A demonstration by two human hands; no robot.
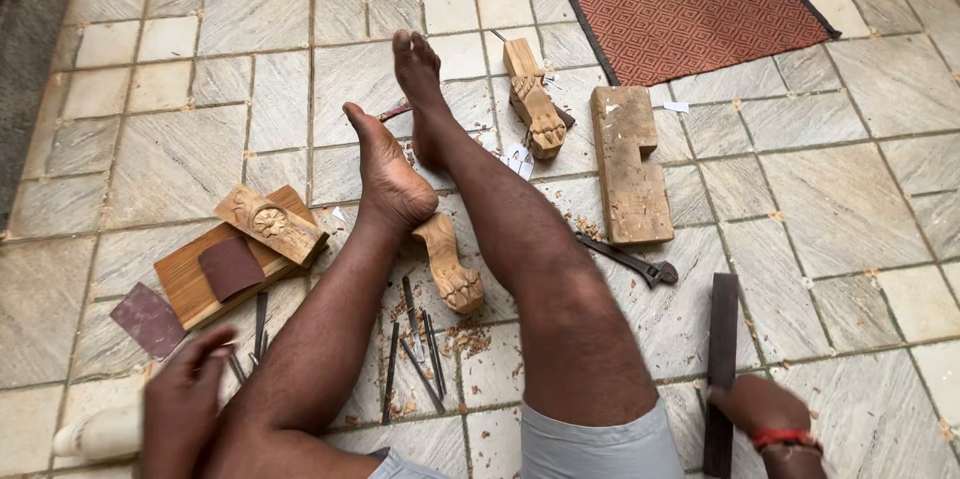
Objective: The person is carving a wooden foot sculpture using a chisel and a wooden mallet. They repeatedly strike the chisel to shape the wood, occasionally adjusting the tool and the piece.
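I sit on a tiled floor with both bare legs stretched out. My right hand [762,407], wearing a red wristband, grips a long dark bar [722,339] standing on the floor at lower right. My left hand [185,399] hovers at lower left above thin metal chisels [258,324], fingers bent, holding nothing that I can see. A carved wooden paw-shaped leg [450,264] lies between my legs, under my left foot. Several more chisels [415,349] lie beside it among wood shavings.
A second carved leg [532,99] and a notched wood block [630,164] lie beyond my feet. A wrench [630,259] lies by my right knee. At left are a board [190,284] with a carved flower block [270,224] and sandpaper pieces [148,319]. A red mat [690,4] lies far right.
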